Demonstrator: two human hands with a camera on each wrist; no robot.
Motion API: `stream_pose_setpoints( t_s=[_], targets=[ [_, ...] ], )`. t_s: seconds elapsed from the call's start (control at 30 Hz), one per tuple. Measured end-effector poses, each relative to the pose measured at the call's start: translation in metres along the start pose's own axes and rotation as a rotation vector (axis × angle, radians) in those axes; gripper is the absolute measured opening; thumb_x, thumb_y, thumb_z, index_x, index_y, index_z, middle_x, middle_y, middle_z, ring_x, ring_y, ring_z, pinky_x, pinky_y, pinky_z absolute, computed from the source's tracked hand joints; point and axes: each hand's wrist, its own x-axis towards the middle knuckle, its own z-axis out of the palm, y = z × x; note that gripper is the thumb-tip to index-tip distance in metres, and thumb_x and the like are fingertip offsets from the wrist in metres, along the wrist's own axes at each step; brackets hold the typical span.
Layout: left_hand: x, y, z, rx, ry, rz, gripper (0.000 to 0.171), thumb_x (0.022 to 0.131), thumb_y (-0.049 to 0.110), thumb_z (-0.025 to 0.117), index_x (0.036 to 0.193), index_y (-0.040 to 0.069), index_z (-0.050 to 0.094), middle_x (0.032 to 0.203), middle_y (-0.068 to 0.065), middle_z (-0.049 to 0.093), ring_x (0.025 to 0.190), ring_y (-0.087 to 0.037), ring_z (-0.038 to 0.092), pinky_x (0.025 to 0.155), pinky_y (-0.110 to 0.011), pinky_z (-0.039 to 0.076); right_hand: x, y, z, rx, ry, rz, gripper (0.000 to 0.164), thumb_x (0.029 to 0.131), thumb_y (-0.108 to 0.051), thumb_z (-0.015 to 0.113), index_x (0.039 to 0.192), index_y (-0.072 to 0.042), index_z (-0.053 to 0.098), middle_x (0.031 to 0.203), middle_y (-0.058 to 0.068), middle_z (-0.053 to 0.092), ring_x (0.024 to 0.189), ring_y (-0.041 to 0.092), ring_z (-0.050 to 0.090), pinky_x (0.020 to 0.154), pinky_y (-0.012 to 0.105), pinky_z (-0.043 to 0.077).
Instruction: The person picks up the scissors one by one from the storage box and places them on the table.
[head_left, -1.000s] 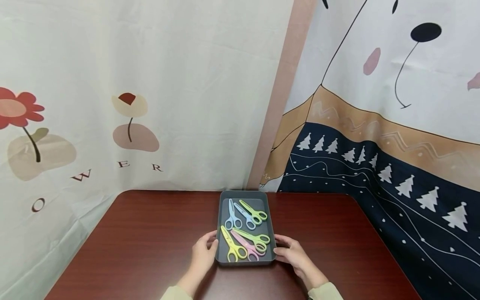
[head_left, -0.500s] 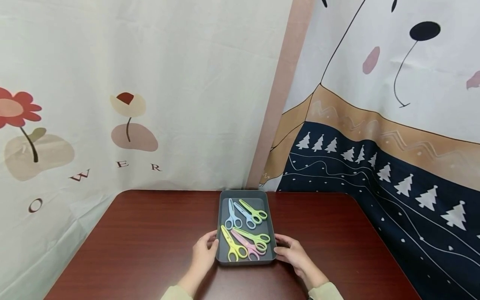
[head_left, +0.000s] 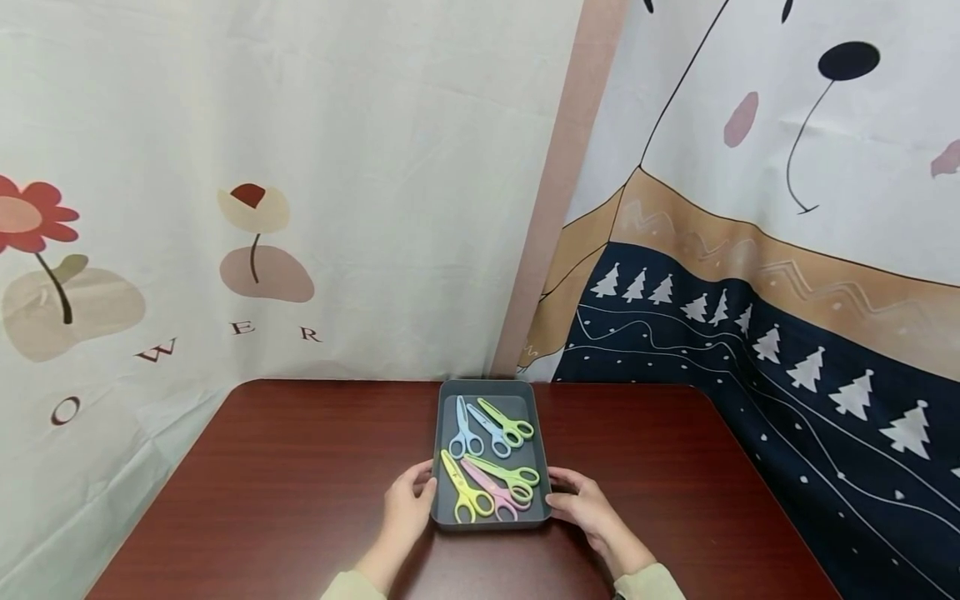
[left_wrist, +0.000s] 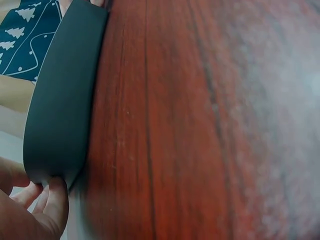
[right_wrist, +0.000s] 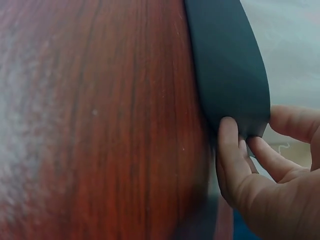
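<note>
A dark grey rectangular tray lies lengthwise before me on the table. Inside are scissors: two light blue pairs, one at the left, two lime green pairs, a yellow pair and a pink pair. My left hand holds the tray's left side near its front corner, and my right hand holds the right side at about the same height. In the left wrist view, fingertips press the tray's outer wall; the right wrist view shows fingertips doing likewise. Some fingers are partly hidden by the tray.
The reddish-brown wooden table extends to both sides of the tray. Behind it hangs a pale curtain with printed flowers and letters. At the right, another printed cloth with white trees borders the table.
The head view has shifted very slightly. Both hands keep their places on the tray, and the scissors lie as before.
</note>
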Motion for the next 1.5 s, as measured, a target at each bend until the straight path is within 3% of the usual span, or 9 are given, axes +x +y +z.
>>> stream_pose_setpoints(
  t_s=[0.2,0.43,0.73,0.83,0.97,1.17,1.27,1.5],
  targets=[
    [0.0,-0.001,0.001,0.011,0.017,-0.007,0.028,0.087,0.005,0.062,0.115,0.002,0.065,0.099,-0.016,0.069,0.086,-0.026,0.068,0.072,-0.035,0.057,0.001,-0.005,0.005,-0.06,0.058,-0.036,0.053,0.078,0.004,0.061,0.129,0.011,0.045,0.122,0.03,0.052,0.09,0.019,0.064,0.069,0.031,0.056],
    [0.0,0.0,0.001,-0.004,0.011,-0.011,0.028,0.088,0.005,0.062,0.115,0.001,0.065,0.099,-0.016,0.069,0.086,-0.026,0.068,0.072,-0.035,0.057,0.008,-0.016,0.014,-0.416,0.275,-0.175,0.047,0.074,-0.005,0.074,0.119,-0.003,0.059,0.114,0.015,0.057,0.095,0.024,0.061,0.072,0.028,0.052],
    [0.0,0.002,0.0,-0.007,-0.002,-0.018,0.028,0.088,0.005,0.062,0.115,0.001,0.065,0.099,-0.015,0.069,0.087,-0.025,0.067,0.071,-0.033,0.057,0.014,-0.03,0.033,-0.777,0.25,-0.461,0.05,0.073,-0.008,0.076,0.12,-0.005,0.059,0.119,0.012,0.053,0.106,0.03,0.051,0.083,0.043,0.051],
    [0.0,0.002,0.0,-0.006,0.002,-0.019,0.027,0.088,0.005,0.062,0.115,0.001,0.065,0.099,-0.015,0.069,0.087,-0.025,0.067,0.071,-0.034,0.057,0.017,-0.035,0.04,-0.878,0.191,-0.517,0.051,0.074,-0.01,0.075,0.122,-0.006,0.059,0.124,0.011,0.052,0.111,0.03,0.049,0.086,0.045,0.05],
    [0.0,0.002,-0.001,-0.009,0.008,-0.023,0.027,0.088,0.005,0.062,0.115,0.001,0.065,0.1,-0.015,0.069,0.087,-0.026,0.067,0.073,-0.035,0.057,0.023,-0.041,0.047,-0.976,0.023,-0.523,0.053,0.076,-0.015,0.075,0.126,-0.006,0.057,0.128,0.011,0.051,0.115,0.029,0.048,0.09,0.046,0.049],
    [-0.001,0.003,-0.001,-0.006,0.009,-0.02,0.027,0.088,0.004,0.061,0.114,0.001,0.065,0.099,-0.015,0.069,0.086,-0.025,0.067,0.072,-0.034,0.057,0.032,-0.041,0.051,-1.115,-0.216,-0.402,0.06,0.08,-0.024,0.074,0.133,-0.007,0.052,0.138,0.013,0.046,0.125,0.031,0.043,0.099,0.046,0.045],
    [-0.001,0.003,0.0,-0.013,0.016,-0.02,0.026,0.087,0.003,0.062,0.113,0.0,0.065,0.098,-0.015,0.069,0.085,-0.025,0.067,0.071,-0.032,0.057,0.033,-0.042,0.052,-1.143,-0.259,-0.356,0.063,0.08,-0.028,0.075,0.135,-0.008,0.05,0.139,0.014,0.045,0.126,0.03,0.042,0.1,0.045,0.044],
    [-0.001,0.004,0.001,-0.021,0.035,-0.008,0.025,0.087,0.002,0.062,0.112,-0.001,0.065,0.096,-0.016,0.069,0.084,-0.025,0.067,0.071,-0.033,0.057,0.037,-0.043,0.051,-1.209,-0.245,-0.308,0.062,0.079,-0.027,0.075,0.132,-0.007,0.053,0.135,0.013,0.047,0.121,0.028,0.045,0.098,0.042,0.046]
  ],
)
